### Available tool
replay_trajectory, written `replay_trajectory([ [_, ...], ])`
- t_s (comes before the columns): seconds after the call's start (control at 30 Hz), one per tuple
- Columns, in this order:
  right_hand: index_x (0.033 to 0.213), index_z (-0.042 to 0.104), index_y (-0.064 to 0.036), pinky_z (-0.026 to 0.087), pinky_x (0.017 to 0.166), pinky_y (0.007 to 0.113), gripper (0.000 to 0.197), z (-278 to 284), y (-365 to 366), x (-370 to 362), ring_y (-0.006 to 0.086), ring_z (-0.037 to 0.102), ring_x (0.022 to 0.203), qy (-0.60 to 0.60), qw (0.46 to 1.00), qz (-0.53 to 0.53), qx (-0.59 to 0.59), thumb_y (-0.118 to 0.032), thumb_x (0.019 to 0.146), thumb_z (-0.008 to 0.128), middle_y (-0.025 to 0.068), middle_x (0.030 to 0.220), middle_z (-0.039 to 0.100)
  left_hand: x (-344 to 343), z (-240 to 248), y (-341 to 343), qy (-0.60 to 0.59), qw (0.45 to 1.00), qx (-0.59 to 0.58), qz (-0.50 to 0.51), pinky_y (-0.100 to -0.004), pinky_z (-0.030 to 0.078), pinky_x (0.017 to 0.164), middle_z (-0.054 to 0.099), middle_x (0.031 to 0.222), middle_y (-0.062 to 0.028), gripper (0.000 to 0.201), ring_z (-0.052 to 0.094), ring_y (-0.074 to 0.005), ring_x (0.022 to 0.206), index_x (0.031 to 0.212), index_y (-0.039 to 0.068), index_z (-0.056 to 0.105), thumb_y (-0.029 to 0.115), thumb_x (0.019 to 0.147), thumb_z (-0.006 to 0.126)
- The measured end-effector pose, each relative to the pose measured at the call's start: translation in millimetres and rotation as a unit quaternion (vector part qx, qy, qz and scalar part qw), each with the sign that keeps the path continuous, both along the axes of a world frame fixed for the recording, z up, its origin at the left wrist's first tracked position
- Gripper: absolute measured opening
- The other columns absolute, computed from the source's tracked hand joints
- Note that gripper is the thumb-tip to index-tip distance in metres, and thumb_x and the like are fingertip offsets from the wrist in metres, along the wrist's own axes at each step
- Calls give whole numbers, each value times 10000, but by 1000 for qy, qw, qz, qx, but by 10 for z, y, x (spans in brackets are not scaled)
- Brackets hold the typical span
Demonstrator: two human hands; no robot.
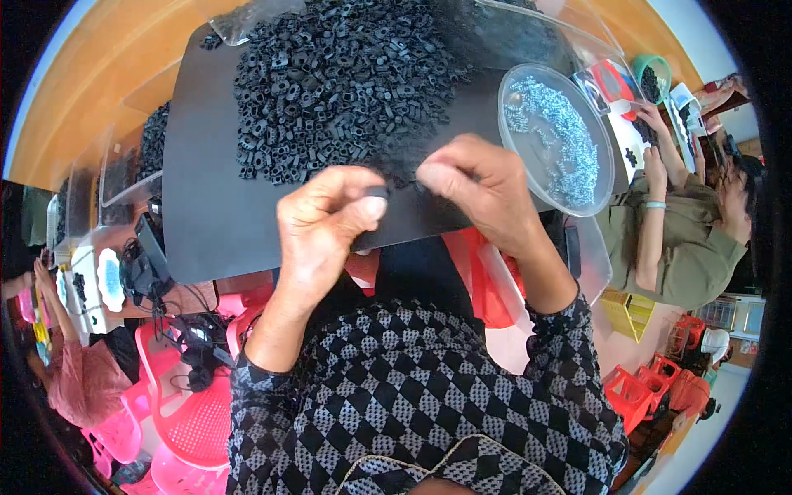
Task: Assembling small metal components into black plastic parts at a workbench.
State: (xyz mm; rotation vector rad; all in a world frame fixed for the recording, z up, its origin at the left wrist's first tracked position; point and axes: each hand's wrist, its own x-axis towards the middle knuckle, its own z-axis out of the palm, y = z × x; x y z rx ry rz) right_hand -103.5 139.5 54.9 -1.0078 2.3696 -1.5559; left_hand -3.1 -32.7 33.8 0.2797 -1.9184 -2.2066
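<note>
A large heap of small black plastic parts (338, 82) is spread over a dark grey mat (206, 214) in front of me. At the heap's near edge, my left hand (326, 219) pinches a small black plastic part (376, 191) between thumb and forefinger. My right hand (483, 186) is just to the right, thumb and forefinger pressed together over the near right of the heap. Whatever lies between those fingertips is dark and too small to name. To the right of this hand stands a round clear tub (606, 177) holding many tiny pale blue pieces (557, 136).
Clear plastic bins (136, 177) with black parts stand at the left. A person in an olive top (685, 239) works at the right, another in a pink top (87, 384) at the left. Pink chairs (190, 408) and red stools (631, 396) stand around.
</note>
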Motion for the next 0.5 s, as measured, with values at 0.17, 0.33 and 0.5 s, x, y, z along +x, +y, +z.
replay_trajectory([
  [0.17,744,624,-22,438,588,369,74,-151,174,-24,277,556,669,195,976,-78,61,-61,724,684,102,683,583,60,-92,-84,0,996,78,41,-228,508,602,665,816,-132,169,617,-139,624,941,-48,617,9,791,673],
  [0.33,798,617,-15,415,549,328,177,-361,120,114,229,526,636,225,970,-30,83,-57,676,737,75,681,549,110,-87,-5,-24,995,89,47,-235,515,594,671,820,-146,157,616,-139,619,940,-44,615,-8,795,664],
  [0.5,786,591,-32,417,563,368,214,-480,14,144,262,520,644,312,939,-56,130,-59,640,746,81,696,546,115,-145,68,1,995,86,52,-233,516,597,670,823,-136,158,614,-133,631,946,-47,614,-15,798,661],
])
